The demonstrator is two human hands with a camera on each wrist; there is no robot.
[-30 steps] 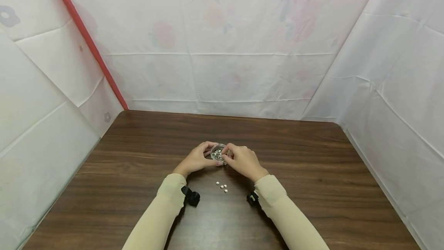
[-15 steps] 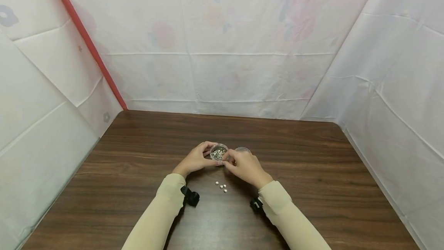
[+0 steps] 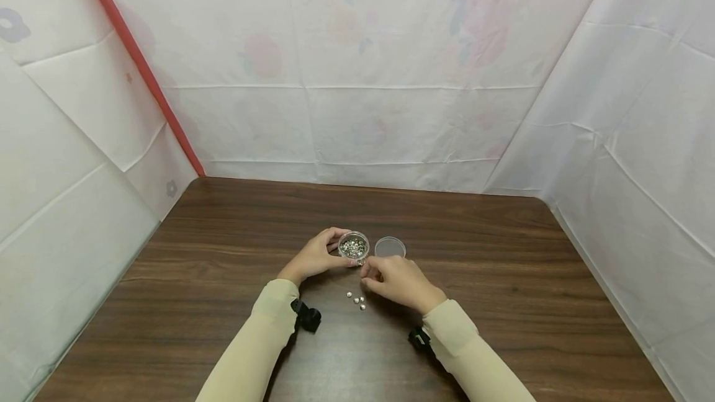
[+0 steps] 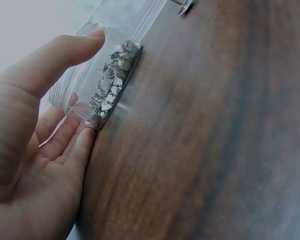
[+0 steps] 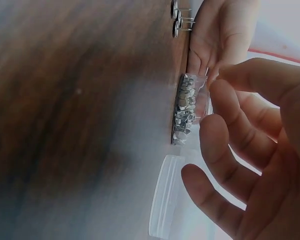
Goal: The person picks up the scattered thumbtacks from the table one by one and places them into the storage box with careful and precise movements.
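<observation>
My left hand [image 3: 317, 258] holds a small round clear plastic jar [image 3: 339, 247], thumb on the near side and fingers behind. Silvery thumbtacks [image 4: 110, 82] lie heaped inside it, and the jar stands upright on the table. Just in front and to the right, my right hand [image 3: 399, 279] is off the jar, thumb and index finger pinched together. At those fingertips a thin metal spike [image 5: 207, 73] shows, of a thumbtack mostly hidden by the fingers. The other fingers are loosely bent. Several loose thumbtacks [image 3: 356, 300] lie points up on the table nearer the body.
The clear round lid [image 3: 390, 245] lies on the table right of the jar, just beyond my right hand. The wood-grain table [image 3: 251, 209] is bounded by white cloth walls [image 3: 402, 123] at the back and sides. A red strip [image 3: 139, 61] runs down the left corner.
My right hand has come out of the jar and drawn back toward the body and right, uncovering the jar's opening and the lid. The left hand keeps its place.
</observation>
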